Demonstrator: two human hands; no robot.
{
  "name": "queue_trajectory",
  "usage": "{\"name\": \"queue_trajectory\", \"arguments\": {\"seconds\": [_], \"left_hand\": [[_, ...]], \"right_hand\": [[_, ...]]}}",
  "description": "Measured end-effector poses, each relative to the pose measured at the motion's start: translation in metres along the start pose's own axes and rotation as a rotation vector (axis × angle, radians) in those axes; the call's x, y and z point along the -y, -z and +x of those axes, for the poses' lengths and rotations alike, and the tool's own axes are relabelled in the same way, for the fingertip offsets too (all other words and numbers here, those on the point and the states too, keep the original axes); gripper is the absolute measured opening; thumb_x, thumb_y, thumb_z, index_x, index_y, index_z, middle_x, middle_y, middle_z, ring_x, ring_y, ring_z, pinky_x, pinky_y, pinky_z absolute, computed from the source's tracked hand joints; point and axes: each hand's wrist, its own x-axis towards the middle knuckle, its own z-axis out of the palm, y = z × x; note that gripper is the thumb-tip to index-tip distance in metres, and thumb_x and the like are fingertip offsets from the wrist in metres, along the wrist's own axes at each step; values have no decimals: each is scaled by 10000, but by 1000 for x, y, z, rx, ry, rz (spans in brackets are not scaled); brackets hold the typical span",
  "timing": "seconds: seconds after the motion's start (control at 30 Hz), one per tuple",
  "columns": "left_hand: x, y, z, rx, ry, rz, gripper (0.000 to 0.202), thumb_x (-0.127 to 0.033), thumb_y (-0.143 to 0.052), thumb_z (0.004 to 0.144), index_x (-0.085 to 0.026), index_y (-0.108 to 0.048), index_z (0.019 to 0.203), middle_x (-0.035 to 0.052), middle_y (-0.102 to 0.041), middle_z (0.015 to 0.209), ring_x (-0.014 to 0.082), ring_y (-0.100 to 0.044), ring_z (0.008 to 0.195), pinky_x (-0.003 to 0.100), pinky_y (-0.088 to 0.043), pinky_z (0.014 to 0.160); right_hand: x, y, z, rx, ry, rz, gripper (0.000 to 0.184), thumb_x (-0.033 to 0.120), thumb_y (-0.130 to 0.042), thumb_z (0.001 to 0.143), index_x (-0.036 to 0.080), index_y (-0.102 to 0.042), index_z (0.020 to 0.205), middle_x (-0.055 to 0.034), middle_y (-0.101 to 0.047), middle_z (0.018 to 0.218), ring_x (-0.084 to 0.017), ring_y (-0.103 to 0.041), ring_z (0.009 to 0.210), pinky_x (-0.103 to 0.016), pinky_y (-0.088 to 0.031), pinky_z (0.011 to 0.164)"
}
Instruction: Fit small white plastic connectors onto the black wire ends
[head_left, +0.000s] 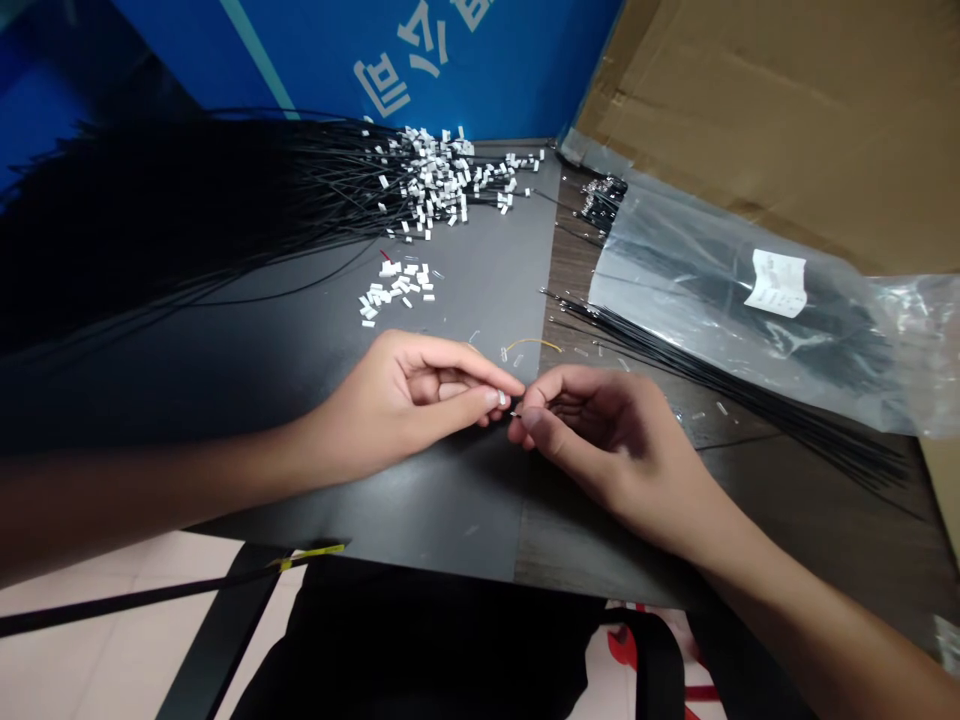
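Pinched between the thumb and fingers of my left hand [427,385] is a small white connector [502,398]. My right hand [615,440] is closed on a thin black wire [739,442], whose metal tip [514,413] pokes out at the fingertips just beside the connector. Both hands nearly touch over the dark table. From behind my right hand the wire trails off to the right. A small pile of loose white connectors [397,288] lies beyond my left hand. Just past my fingertips rests a short yellow wire [534,341].
At the back left lies a thick bundle of black wires [225,200] with white connectors on their ends. A clear plastic bag [697,260] of black wires and a loose wire bundle [720,370] lie at right. Behind stand a blue box [480,90] and a cardboard box [787,120].
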Motion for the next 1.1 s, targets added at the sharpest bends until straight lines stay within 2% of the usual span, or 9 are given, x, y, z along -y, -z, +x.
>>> {"name": "queue_trajectory", "arguments": {"seconds": [0.07, 0.2, 0.3, 0.43, 0.57, 1.1], "left_hand": [[-1, -1, 0, -19, 10, -33, 221, -15, -818, 839, -148, -870, 1008, 41, -870, 856, 125, -814, 757, 157, -655, 737], [-1, -1, 0, -1, 3, -30, 129, -36, -841, 826, -133, -837, 912, 42, -852, 801, 125, -799, 724, 160, -640, 711], [1, 0, 0, 11, -1, -5, 95, -72, -839, 839, -136, -846, 908, 55, -854, 800, 141, -797, 718, 189, -641, 701], [3, 1, 1, 32, -13, -40, 106, -76, -845, 833, -142, -850, 915, 54, -858, 809, 143, -797, 718, 198, -641, 706], [3, 1, 0, 43, -13, -79, 141, -39, -847, 813, -135, -855, 917, 54, -862, 804, 125, -797, 713, 175, -634, 706], [5, 3, 0, 59, -6, -72, 124, -104, -895, 820, -135, -861, 935, 81, -880, 836, 159, -830, 733, 200, -660, 705]], "right_hand": [[0, 0, 0, -9, 9, -33, 142, 219, -851, 904, 180, -737, 830, -20, -773, 799, -139, -685, 724, -243, -534, 682], [-2, 0, -1, -21, 9, -111, 100, 214, -807, 915, 174, -752, 841, -28, -776, 792, -142, -675, 713, -251, -521, 672], [-3, -1, -1, -26, 2, -127, 114, 250, -827, 900, 178, -751, 855, -38, -779, 798, -155, -667, 708, -266, -514, 654], [-4, -2, 0, -31, 27, -109, 161, 290, -850, 893, 187, -738, 841, -45, -789, 814, -170, -691, 742, -286, -546, 701], [-5, -4, 1, -24, 45, -81, 120, 251, -824, 893, 184, -738, 842, -43, -796, 826, -164, -705, 764, -286, -560, 745], [-12, -7, 4, -27, 50, -127, 93, 285, -729, 873, 207, -695, 836, -33, -758, 788, -176, -693, 727, -319, -551, 727]]}}
